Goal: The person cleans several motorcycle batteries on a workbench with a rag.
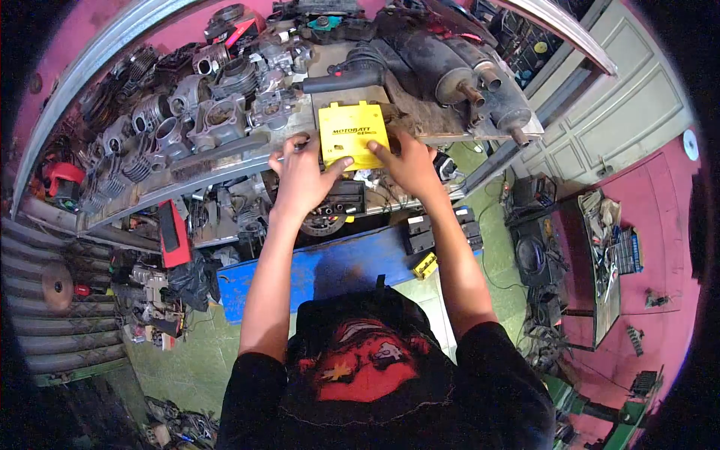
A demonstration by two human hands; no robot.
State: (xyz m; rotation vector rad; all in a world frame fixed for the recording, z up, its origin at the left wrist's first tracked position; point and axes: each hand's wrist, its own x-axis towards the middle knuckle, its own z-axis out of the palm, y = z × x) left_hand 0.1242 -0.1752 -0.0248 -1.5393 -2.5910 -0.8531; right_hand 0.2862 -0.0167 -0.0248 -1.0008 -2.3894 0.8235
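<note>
Battery, yellow and marked MOTOBATT [352, 142], held between two bare hands at the near edge of the upper shelf [457, 137]. The left hand [301, 181] grips its left side, thumb laid over the near left corner; the right hand [411, 171] grips the opposite side, thumb pressed on the face beside the lettering. This opposed grasp probably serves to keep the case level and share its weight, with the thumbs steadying the face turned toward the wearer. Whether the underside bears on the shelf cannot be told, as the case hides the contact. Left of the battery, metal engine cylinders [217, 114] stand close together, apparently grouped by kind; to the right, exhaust mufflers [450, 84] lie side by side, their length perhaps best accommodated by the deeper part of the shelf. A black tube [343, 80] lies just beyond the battery on the far side. Below, a blue bench [281, 266] bears dark boxy units [426, 232] at its right end, with a small yellow box [425, 266] at their near side.
</note>
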